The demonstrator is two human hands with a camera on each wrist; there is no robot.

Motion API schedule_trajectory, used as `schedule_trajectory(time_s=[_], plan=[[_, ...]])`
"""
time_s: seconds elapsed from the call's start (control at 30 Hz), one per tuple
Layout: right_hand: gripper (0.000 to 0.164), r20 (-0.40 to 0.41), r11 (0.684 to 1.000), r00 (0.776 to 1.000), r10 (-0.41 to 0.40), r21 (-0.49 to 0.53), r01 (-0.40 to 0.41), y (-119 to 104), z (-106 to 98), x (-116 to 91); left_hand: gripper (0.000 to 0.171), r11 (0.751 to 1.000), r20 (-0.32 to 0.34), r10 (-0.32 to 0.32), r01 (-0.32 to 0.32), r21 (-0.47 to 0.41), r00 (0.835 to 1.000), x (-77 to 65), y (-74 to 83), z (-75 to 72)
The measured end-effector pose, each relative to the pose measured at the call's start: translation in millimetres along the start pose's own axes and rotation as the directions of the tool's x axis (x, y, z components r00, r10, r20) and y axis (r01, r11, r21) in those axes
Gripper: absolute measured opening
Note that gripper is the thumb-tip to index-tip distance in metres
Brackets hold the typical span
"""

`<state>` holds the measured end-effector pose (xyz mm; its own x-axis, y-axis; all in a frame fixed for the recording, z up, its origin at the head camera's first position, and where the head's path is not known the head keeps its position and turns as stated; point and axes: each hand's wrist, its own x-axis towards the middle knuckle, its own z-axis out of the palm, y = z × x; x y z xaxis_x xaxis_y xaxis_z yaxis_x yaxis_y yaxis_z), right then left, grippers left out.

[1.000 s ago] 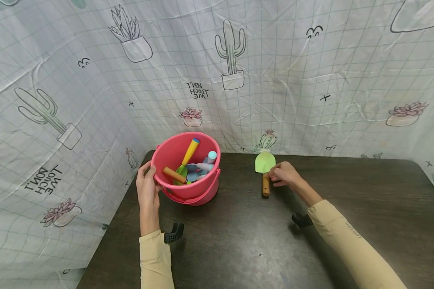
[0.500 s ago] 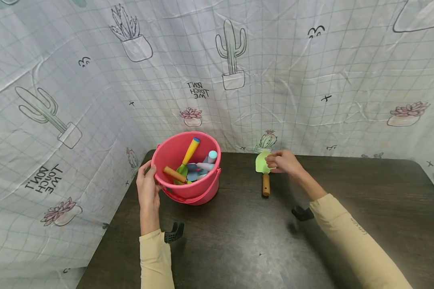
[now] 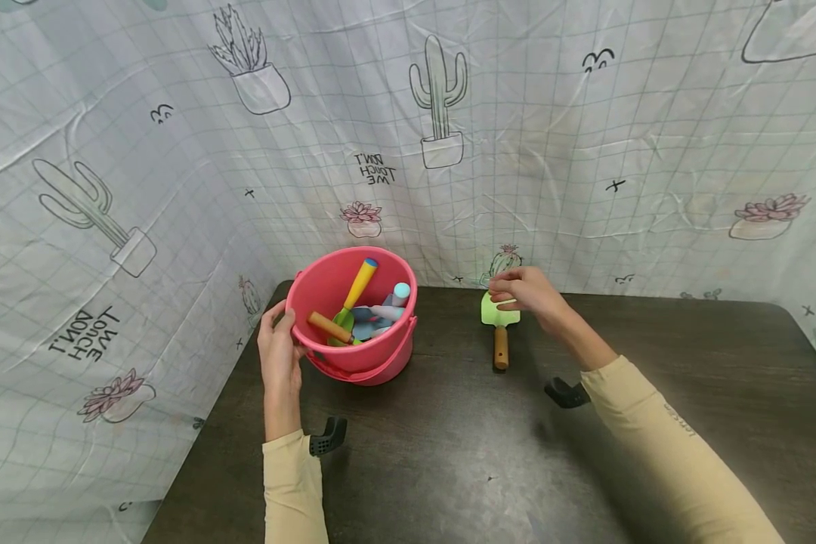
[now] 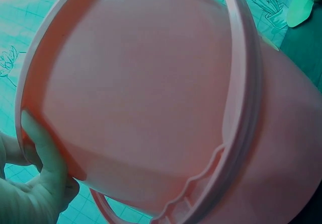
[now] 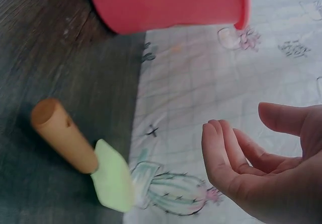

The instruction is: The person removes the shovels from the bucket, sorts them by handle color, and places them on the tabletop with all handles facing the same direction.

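Note:
The pink bucket stands tilted at the left of the table. My left hand grips its rim at the left side, thumb inside and fingers outside, as the left wrist view shows for the bucket wall. Inside lie a tool with a yellow handle, another with a wooden handle, and several blue-grey and white pieces. Right of the bucket, a hand trowel with a pale green blade lies on the table. My right hand hovers over its blade, fingers loosely bent and holding nothing, apart from the trowel in the right wrist view.
A dark wooden table carries everything. A white curtain printed with cactus drawings hangs close behind it and along the left side. The bucket's handle hangs down at its front. Black wrist mounts project from both sleeves.
My right hand has moved from beside the trowel's handle up and away, over the blade. The trowel lies where it was. My left hand stays on the bucket rim.

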<state>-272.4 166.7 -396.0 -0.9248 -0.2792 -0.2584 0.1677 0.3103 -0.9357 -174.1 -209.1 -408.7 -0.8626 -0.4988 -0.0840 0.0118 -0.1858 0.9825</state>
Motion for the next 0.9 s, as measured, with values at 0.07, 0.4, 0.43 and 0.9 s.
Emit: schedule_trajectory(time_s=[0.07, 0.4, 0.43, 0.9], plan=[[0.046, 0.008, 1.0, 1.0, -0.011, 0.0, 0.011, -6, 2, -2, 0.044, 1.0, 0.001, -0.003, 0.003, 0.0, 1.0, 0.0, 0.2, -0.4], [0.043, 0.021, 0.995, 0.995, -0.096, 0.006, 0.096, -35, 14, -11, 0.043, 1.0, 0.008, -0.002, 0.002, 0.004, 1.0, 1.0, -0.4, -1.7], [0.043, 0.024, 0.995, 0.995, -0.098, 0.01, 0.097, -38, 15, -12, 0.043, 1.0, 0.009, -0.001, 0.001, 0.003, 1.0, 0.9, -0.5, -1.8], [0.043, 0.062, 0.989, 0.987, -0.151, 0.001, 0.151, -72, 38, -17, 0.043, 1.0, 0.005, -0.003, 0.003, -0.003, 1.0, 0.6, -1.4, -3.9]])
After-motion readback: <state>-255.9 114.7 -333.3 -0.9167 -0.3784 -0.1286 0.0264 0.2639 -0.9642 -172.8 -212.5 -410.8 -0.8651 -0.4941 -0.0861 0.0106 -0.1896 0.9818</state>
